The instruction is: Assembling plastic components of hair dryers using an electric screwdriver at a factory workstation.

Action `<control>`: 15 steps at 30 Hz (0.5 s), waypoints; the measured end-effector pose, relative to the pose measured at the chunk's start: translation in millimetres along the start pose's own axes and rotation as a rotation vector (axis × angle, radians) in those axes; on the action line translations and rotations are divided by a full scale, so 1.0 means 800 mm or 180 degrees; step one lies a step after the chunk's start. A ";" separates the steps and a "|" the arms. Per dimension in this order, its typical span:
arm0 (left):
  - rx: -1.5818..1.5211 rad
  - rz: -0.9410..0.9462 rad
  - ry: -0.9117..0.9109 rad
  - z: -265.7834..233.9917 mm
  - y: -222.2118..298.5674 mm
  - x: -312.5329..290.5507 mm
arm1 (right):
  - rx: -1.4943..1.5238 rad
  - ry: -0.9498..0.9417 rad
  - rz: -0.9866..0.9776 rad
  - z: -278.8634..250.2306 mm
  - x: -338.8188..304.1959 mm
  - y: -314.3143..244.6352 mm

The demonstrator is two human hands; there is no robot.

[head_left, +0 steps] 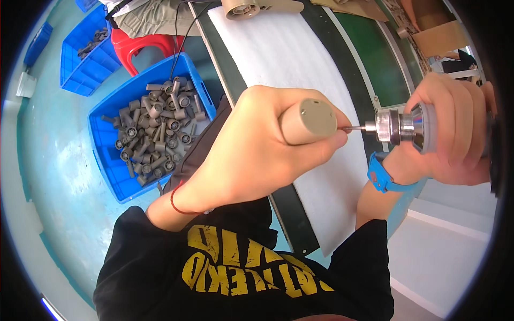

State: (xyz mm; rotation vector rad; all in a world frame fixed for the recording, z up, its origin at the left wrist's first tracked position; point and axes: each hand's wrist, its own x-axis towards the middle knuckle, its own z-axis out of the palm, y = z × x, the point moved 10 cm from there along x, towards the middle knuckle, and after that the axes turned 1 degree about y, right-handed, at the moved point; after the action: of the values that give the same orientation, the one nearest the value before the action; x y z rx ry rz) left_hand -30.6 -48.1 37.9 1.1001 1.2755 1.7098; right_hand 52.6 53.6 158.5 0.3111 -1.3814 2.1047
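Note:
My left hand [267, 142] is closed around a beige plastic housing [313, 122], whose round end with small holes faces up. The rest of that housing is hidden by my fingers. On the right, my right hand [455, 120] grips an electric screwdriver [393, 127] with a silver chuck, held level. Its thin bit points left and ends beside my left thumb and fingertips, at the side of the housing. Whether the tip sits in a screw cannot be made out.
Left of the workbench, a blue bin [101, 160] holds many brownish housings with round barrels and handles. Behind it are a red stool [128, 45] and another blue bin [75, 69]. White foam [321, 192] covers the bench; similar parts [241, 8] lie at its far end, near a seated person.

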 end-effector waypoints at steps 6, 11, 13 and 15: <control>0.0479 0.0462 0.0093 -0.005 0.014 -0.006 | -0.0221 -0.0646 0.0293 0.012 0.013 0.024; 0.0875 -0.0013 0.0502 -0.041 -0.017 -0.003 | -0.0283 -0.1049 0.0550 0.011 0.014 0.059; 0.1070 0.0082 0.0740 -0.064 -0.036 -0.012 | -0.0313 -0.1240 0.0635 0.006 0.017 0.075; 0.0997 -0.0611 0.0771 -0.081 -0.052 -0.028 | -0.0145 -0.0631 0.0684 -0.010 0.008 0.112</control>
State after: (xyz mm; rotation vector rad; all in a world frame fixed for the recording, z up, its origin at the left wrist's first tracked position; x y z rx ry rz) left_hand -79.6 -80.3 -16.5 0.9232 1.7886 1.5675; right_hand -4.5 37.8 90.8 0.3759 -1.6391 2.2611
